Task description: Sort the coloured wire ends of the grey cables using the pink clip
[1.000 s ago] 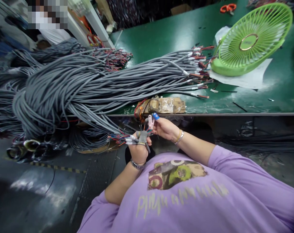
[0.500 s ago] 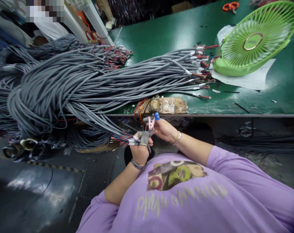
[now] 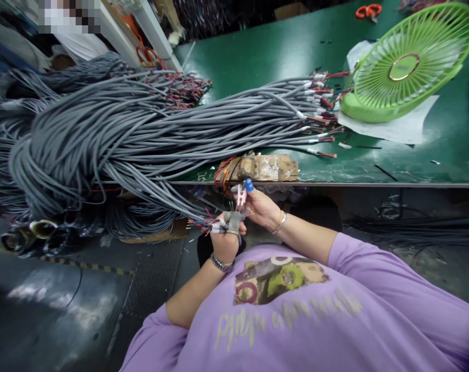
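My left hand (image 3: 225, 244) is closed around the end of a grey cable bundle, just below the table edge. Grey wrapping covers part of its fingers, and a white sleeve (image 3: 218, 226) shows beside them. Thin coloured wires (image 3: 199, 223) fan out to the left, and a few wire tips poke out towards my other hand. Close by on the right, my right hand (image 3: 263, 207) pinches a small pale pink forked tool (image 3: 241, 197) against those tips. A blue cover (image 3: 249, 185) sits on one of its digits. The tool's exact kind is unclear.
Many grey cables (image 3: 160, 129) lie across the green table (image 3: 258, 57), draping off its left side. A wooden block (image 3: 277, 168) sits at the front edge. Further right stand a green fan (image 3: 405, 67) and, behind, orange scissors (image 3: 368, 11). A person is partly visible upper left.
My left hand and the cable end have shifted slightly right. My right hand has edged left with the pink tool, bringing the two hands closer together.
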### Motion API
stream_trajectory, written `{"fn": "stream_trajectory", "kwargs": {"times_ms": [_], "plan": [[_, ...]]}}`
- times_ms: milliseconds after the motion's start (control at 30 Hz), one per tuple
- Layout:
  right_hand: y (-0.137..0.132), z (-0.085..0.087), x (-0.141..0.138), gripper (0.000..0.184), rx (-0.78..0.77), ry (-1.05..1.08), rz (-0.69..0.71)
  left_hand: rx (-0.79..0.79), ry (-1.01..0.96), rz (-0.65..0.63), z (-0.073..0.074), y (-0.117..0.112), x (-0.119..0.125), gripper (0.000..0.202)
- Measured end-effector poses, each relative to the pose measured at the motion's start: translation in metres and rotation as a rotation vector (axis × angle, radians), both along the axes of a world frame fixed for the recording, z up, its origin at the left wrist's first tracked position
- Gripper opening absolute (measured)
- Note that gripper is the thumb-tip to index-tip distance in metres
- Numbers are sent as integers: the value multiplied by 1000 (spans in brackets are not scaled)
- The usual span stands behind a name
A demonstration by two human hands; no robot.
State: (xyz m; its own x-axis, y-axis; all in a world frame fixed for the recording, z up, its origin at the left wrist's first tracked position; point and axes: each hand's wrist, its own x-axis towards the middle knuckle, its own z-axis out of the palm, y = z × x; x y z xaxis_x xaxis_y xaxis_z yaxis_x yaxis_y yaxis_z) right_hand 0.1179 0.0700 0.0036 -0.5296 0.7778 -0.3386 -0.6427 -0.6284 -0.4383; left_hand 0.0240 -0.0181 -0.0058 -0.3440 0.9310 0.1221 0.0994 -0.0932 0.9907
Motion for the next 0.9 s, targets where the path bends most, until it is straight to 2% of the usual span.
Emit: {"fn": "stream_trajectory", "kwargs": {"times_ms": [333,667,800,900], "plan": [[0,-2,-1,47,11,-7,9,6,6,-8,-1,1,-1,28],[-3,1,6,51,-35,1,93,23,-12,-1,0,-7,-3,28],[-5,1,12,39,0,22,122,29,-32,31,2,-10,-6,27],[-6,-4,15,27,89,-1,106,38,-27,49,6,-9,-6,25]]}}
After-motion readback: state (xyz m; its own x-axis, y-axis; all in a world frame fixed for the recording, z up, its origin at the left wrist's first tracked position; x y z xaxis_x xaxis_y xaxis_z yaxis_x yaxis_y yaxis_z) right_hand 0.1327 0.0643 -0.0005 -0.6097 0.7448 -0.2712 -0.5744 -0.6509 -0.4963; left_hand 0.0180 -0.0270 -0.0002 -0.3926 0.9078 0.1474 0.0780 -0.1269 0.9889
